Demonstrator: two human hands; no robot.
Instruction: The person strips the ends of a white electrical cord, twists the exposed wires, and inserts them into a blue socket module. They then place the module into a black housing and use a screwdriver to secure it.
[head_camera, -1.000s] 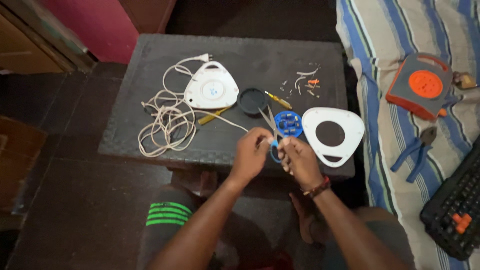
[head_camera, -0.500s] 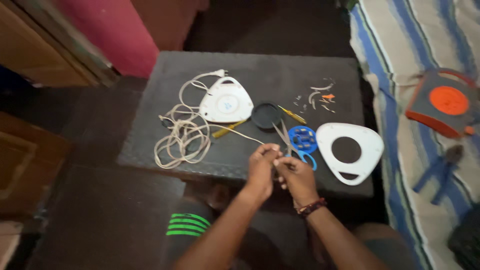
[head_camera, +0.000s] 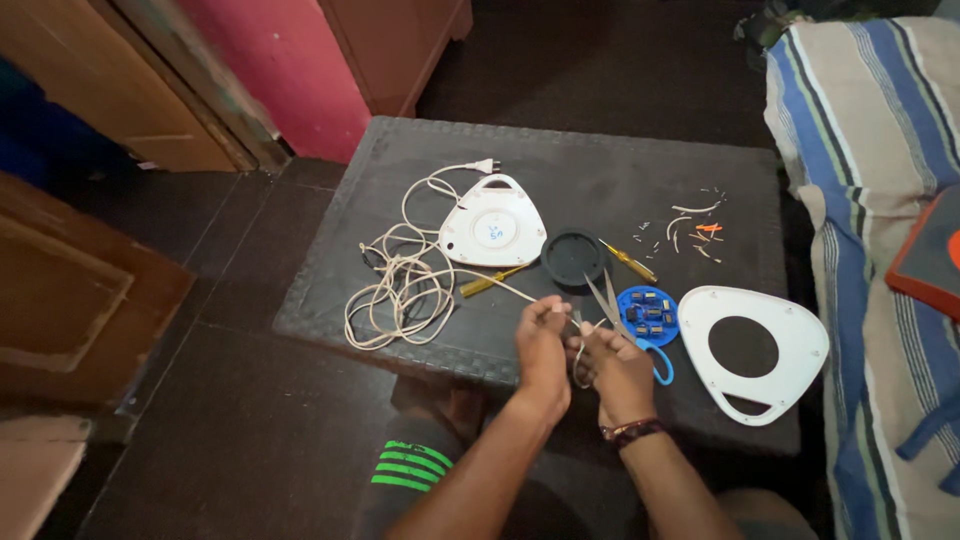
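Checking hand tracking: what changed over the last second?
Mostly the head camera swung, so the table sits lower and further right. The scissors in the right hand now point blades up. The left hand still pinches the white cord. Table parts unchanged.

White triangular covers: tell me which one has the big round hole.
The white cover right of the blue round part; the other cover, by the coiled cord, is solid.
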